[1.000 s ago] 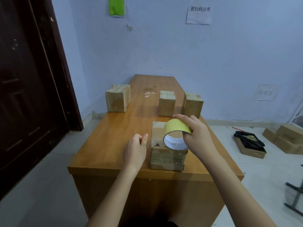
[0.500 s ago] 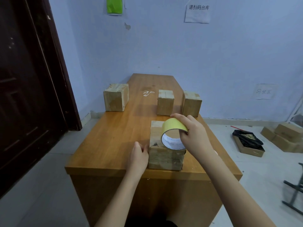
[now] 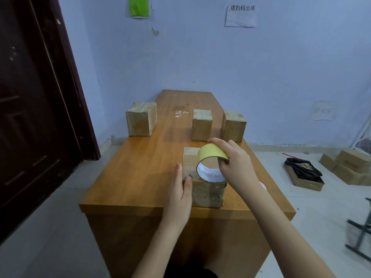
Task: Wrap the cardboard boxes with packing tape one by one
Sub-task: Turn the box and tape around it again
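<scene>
Four cardboard boxes on one wooden bench [image 3: 128, 177]. Near box [image 3: 202, 189]: at the front edge, 6 o'clock of the bench top, lying flat. Tape roll [image 3: 210, 163]: yellow packing tape with a white inner core, standing on edge on top of the near box, its open side facing the camera. Right hand [image 3: 234, 163]: holds the roll from the 3 o'clock side, fingers curled over the top of the rim, thumb hooked inside the core. Left hand [image 3: 179, 194]: pressed flat against the 9 o'clock side of the near box, fingers straight and close together, thumb tip touching the box's top edge.

Far-left box [image 3: 140, 122]: at 10 o'clock, at the bench's left edge, well apart from the others. Middle box [image 3: 201, 125]: at 12 o'clock, upright. Far-right box [image 3: 233, 127]: at 1 o'clock, just beside the middle box, at the bench's right edge.

Surroundings: dark door [image 3: 30, 117] at 9 o'clock; more cardboard boxes on the floor [image 3: 349, 167] at 3 o'clock; paper notice [image 3: 241, 14] on the blue wall at 12 o'clock.
</scene>
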Available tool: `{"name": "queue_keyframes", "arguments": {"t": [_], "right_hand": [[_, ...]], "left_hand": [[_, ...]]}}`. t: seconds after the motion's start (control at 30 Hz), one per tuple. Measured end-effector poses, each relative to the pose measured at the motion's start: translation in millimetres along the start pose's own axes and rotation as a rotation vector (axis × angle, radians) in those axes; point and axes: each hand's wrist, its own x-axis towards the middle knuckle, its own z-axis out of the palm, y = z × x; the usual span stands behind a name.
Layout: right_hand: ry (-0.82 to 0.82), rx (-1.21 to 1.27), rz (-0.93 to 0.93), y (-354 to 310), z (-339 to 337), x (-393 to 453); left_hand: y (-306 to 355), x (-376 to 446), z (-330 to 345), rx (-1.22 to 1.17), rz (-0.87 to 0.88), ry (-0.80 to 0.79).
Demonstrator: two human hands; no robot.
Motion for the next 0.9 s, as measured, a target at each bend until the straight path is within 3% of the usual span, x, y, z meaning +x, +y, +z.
{"name": "queue_keyframes", "arguments": {"t": [0.17, 0.33, 0.5, 0.7, 0.9], "right_hand": [[-0.002, 0.009, -0.003, 1.3, 0.2, 0.4], [-0.069, -0.027, -0.003, 5.2, -4.5, 4.0], [-0.100, -0.074, -0.029, 8.2, -4.5, 2.4], [-0.143, 0.267, 0.365, 19.7, 8.0, -28.4], [-0.264, 0.226, 0.343, 18.4, 0.8, -22.0]], "left_hand": [[-7.0, -6.1, -0.9, 0.627, 0.288, 0.070], [7.4, -0.8, -9.7, 0.919, 0.490, 0.170], [9.6, 0.8, -11.2, 0.983, 0.553, 0.143], [9.7, -0.2, -13.3, 0.994, 0.560, 0.131], [14.7, 0.0, -11.0, 0.995, 0.553, 0.100]]}}
